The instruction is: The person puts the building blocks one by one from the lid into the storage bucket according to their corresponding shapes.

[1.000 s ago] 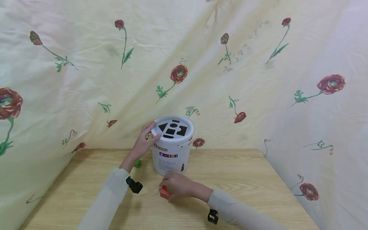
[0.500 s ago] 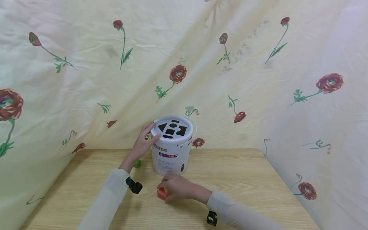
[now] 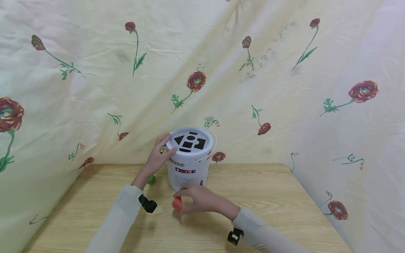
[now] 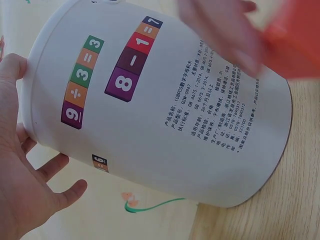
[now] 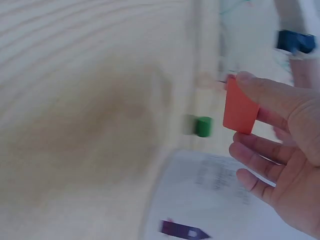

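Red block point(image 3: 177, 203) pinched, seemingly lifted, before white bucket point(image 3: 189, 160).

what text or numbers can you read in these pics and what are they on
"9 ÷ 3 = 3": coloured cubes printed on the white bucket.
"8 − 1 = 7": a second cube row on the same bucket.
"6": a small dark square lower on the bucket.
"108PCS": within the block of small Chinese print on the bucket; the rest is too small to read.
The red block shows no text.
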The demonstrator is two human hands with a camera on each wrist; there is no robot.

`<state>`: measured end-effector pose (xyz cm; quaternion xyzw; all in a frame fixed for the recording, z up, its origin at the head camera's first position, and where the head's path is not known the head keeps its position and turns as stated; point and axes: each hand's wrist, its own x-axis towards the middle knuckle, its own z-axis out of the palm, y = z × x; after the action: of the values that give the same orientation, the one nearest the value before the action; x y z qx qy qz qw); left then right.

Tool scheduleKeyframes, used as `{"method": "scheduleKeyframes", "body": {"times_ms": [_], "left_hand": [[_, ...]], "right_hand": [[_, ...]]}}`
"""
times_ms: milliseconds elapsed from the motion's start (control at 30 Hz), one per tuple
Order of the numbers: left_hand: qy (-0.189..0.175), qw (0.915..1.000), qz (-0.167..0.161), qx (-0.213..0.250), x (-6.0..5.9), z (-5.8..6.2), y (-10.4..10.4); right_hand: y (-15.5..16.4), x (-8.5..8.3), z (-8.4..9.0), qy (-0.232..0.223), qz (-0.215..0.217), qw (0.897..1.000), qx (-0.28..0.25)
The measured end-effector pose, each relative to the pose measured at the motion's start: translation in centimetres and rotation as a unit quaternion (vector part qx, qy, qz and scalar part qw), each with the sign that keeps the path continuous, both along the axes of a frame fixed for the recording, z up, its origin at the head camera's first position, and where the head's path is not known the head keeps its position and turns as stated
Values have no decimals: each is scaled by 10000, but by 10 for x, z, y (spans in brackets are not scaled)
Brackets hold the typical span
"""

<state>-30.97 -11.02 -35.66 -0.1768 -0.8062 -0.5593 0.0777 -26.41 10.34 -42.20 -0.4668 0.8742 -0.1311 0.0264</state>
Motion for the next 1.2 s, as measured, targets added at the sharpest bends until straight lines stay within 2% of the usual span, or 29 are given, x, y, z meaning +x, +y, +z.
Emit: {"method": "scheduleKeyframes", "body": {"times_ms": [167, 367, 500, 600, 700, 933, 1067, 1200], "left_hand": [[-52, 9999, -31, 82, 2, 3, -1], [-71, 10000, -32, 24, 0, 2, -1], [-71, 10000, -4, 26, -13, -10, -3], [-19, 10000, 23, 31, -26, -23, -4], [51, 10000, 33, 27, -34, -31, -6], [107, 9999, -26, 18, -35, -33, -7], [83, 10000, 12, -10, -34, -32, -6], [59, 10000, 42, -19, -35, -33, -7]], "right_hand": [[8, 4, 30, -12, -166, 9991, -378], [19, 5, 65, -32, -276, 9964, -806], [25, 3, 92, -16, -330, 9925, -1178], [29, -4, 109, 222, -578, 9876, -1440], [32, -16, 121, 347, -934, 9805, -1691], [26, -53, 133, 510, -1494, 9645, -2116], [19, -74, 130, 548, -1715, 9598, -2155], [12, -90, 124, 402, -1741, 9580, -2241]]}}
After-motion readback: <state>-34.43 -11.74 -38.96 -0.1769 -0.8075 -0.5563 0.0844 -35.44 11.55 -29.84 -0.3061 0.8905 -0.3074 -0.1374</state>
